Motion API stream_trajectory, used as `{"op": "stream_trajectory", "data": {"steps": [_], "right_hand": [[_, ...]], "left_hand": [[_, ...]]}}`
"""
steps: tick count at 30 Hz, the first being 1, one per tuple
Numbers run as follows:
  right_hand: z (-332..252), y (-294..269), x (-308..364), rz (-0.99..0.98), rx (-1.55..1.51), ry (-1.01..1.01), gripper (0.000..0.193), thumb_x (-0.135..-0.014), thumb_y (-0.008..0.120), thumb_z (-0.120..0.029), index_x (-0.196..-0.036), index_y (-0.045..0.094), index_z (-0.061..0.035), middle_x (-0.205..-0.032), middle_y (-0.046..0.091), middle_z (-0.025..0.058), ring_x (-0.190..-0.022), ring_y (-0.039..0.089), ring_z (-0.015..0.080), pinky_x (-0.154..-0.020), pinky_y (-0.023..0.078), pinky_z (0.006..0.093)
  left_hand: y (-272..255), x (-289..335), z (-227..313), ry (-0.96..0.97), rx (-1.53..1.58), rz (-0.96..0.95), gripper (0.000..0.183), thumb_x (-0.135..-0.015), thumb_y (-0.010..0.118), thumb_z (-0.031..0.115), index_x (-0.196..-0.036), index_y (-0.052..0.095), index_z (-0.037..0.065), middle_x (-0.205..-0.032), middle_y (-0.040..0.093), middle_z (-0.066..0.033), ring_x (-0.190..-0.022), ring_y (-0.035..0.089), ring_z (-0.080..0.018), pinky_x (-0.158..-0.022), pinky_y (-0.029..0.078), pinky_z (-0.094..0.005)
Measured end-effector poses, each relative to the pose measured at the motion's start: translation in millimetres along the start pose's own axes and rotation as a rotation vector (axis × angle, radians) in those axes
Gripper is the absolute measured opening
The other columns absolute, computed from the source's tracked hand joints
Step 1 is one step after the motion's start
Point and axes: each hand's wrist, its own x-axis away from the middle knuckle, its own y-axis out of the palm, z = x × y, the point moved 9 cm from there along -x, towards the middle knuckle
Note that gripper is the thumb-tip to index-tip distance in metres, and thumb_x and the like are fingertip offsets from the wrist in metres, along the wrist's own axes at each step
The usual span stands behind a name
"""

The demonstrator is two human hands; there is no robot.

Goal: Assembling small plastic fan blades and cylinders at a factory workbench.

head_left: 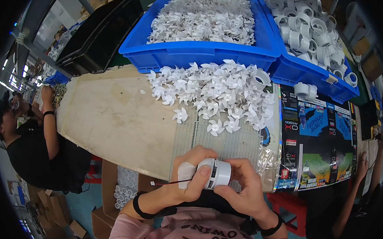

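Observation:
My left hand (186, 173), with a white patch of tape on it, is closed round a white round plastic housing (221, 173) at the near edge of the table. Dark slots show in the housing's side, and a thin dark wire (170, 182) runs out to the left, ending in a small white plug. The fingers and thumb of my right hand (248, 189) grip the housing's other side. Beyond my hands lies a loose heap of small white fan impellers (216, 93), with a few single ones at its near edge.
A blue bin (197, 48) full of white impellers stands behind the heap. Right of it, another blue bin (318, 80) holds white plastic rings (301, 40). A black crate (96, 38) is at the far left. Co-workers sit at left (34, 143) and right (357, 193).

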Motion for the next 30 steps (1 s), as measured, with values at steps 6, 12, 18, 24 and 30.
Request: {"op": "stream_trajectory", "data": {"steps": [6,12,18,24,30], "right_hand": [[4.7,5.7,2.2,-0.022,-0.042,-0.004,0.053,-0.075,0.079,-0.018,-0.114,0.049,0.0023,-0.092,0.063,0.0114,-0.08,0.063,0.0165,-0.07,0.051,0.0288],[-1.3,10.6,9.0,-0.07,0.016,-0.061,0.059,-0.072,0.081,-0.02,-0.116,0.048,0.0026,-0.092,0.062,0.0157,-0.08,0.064,0.0233,-0.071,0.051,0.0324],[-29.2,11.4,15.7,-0.051,0.241,-0.128,0.064,-0.068,0.084,-0.024,-0.113,0.049,0.005,-0.091,0.061,0.0177,-0.077,0.064,0.0275,-0.067,0.052,0.0332],[-28.4,9.9,21.0,-0.016,0.322,-0.119,0.064,-0.067,0.086,-0.024,-0.111,0.048,0.0019,-0.091,0.064,0.0132,-0.084,0.065,0.0201,-0.074,0.051,0.0316],[-26.3,14.9,16.0,-0.127,0.15,-0.111,0.066,-0.064,0.086,-0.025,-0.111,0.05,0.0045,-0.09,0.062,0.0172,-0.075,0.065,0.0278,-0.064,0.053,0.0344]], "left_hand": [[-0.9,5.6,8.2,0.101,-0.045,0.036,0.034,-0.087,0.048,0.026,-0.098,0.057,-0.004,-0.078,0.057,-0.017,-0.061,0.059,-0.0275,-0.054,0.046,-0.0334],[-0.6,13.6,18.4,0.248,-0.13,0.002,0.038,-0.086,0.048,0.029,-0.098,0.056,-0.007,-0.076,0.056,-0.0179,-0.056,0.057,-0.0286,-0.05,0.046,-0.0349],[2.7,17.8,32.3,0.349,-0.153,-0.049,0.04,-0.084,0.05,0.028,-0.099,0.056,-0.009,-0.077,0.057,-0.019,-0.055,0.057,-0.029,-0.046,0.046,-0.0348],[1.9,19.9,34.6,0.386,-0.283,-0.086,0.041,-0.082,0.051,0.028,-0.098,0.056,-0.009,-0.079,0.059,-0.0196,-0.056,0.059,-0.0272,-0.046,0.047,-0.0336],[2.0,31.2,36.2,0.383,-0.254,0.012,0.043,-0.082,0.05,0.03,-0.098,0.057,-0.009,-0.078,0.059,-0.0193,-0.053,0.059,-0.0267,-0.046,0.048,-0.0334]]}}
